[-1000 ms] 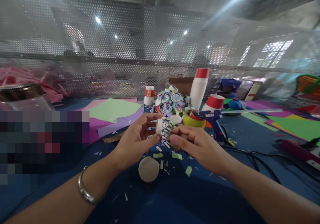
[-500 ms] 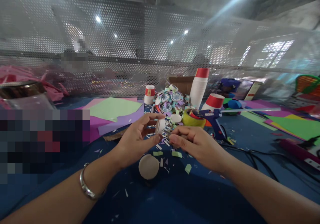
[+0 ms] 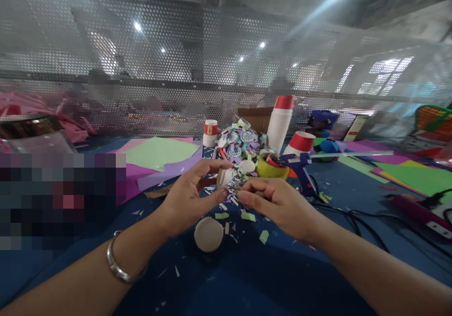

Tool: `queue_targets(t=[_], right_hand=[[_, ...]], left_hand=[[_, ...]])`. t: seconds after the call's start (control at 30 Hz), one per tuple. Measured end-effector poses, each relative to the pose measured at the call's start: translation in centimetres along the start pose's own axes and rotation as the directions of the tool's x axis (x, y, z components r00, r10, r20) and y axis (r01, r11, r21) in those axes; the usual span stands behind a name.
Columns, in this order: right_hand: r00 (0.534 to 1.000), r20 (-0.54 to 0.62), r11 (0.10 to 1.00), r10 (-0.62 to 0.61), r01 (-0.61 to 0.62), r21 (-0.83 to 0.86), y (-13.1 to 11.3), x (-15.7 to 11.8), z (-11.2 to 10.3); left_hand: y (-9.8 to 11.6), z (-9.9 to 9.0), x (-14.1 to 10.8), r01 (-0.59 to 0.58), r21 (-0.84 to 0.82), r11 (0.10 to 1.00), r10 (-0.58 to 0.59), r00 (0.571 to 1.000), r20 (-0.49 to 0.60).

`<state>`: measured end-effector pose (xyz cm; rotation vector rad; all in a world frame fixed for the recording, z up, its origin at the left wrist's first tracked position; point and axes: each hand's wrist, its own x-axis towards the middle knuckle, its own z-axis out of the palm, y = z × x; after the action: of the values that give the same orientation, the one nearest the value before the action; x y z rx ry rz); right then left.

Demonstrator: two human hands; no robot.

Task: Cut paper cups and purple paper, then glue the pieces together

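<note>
My left hand, with a silver bangle on the wrist, curls its fingers and thumb around a small round white paper piece, like a cut-off cup base standing on edge. Close to its right side, my right hand is closed in a pinch. Whatever sits between its thumb and forefinger is mostly hidden. Below the hands, a round off-white disc lies flat on the blue tabletop. Beyond them another small white round piece rests before a heap of decorated discs with coloured tabs.
A blue glue gun with a clear stick stands right of a yellow tape roll. Stacked paper cups rise behind. Coloured paper sheets lie at both sides. Black cables run to a purple power strip. Paper scraps litter the table.
The white piece in my left hand has turned slightly, showing more of its round face. The right hand keeps its pinch almost in place. The whole view has shifted a little.
</note>
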<state>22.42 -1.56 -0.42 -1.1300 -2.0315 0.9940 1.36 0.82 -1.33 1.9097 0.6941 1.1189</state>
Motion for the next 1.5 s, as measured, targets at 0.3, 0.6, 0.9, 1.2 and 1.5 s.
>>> queue_targets(t=[0.3, 0.6, 0.9, 1.2, 1.5], right_hand=[[1.0, 0.018, 1.0, 0.022, -0.022, 0.0, -0.08, 0.06, -0.1], [0.995, 0.007, 0.974, 0.095, -0.094, 0.205, 0.26, 0.03, -0.09], [0.992, 0.02, 0.951, 0.121, -0.122, 0.283, -0.04, 0.0, -0.1], [0.992, 0.02, 0.952, 0.128, -0.128, 0.279, 0.16, -0.06, -0.1], [0.996, 0.032, 0.957, 0.086, -0.091, 0.275, 0.23, -0.13, -0.08]], left_hand=[[0.28, 0.18, 0.05, 0.043, 0.046, 0.998, -0.041, 0.998, -0.039], [0.01, 0.04, -0.03, 0.029, 0.062, 0.998, -0.029, 1.0, -0.004], [0.29, 0.33, 0.04, -0.022, 0.075, 0.997, 0.022, 1.0, 0.006], [0.27, 0.26, -0.09, -0.038, 0.097, 0.995, 0.037, 0.999, 0.007], [0.69, 0.11, -0.14, -0.049, 0.066, 0.997, 0.048, 0.999, 0.026]])
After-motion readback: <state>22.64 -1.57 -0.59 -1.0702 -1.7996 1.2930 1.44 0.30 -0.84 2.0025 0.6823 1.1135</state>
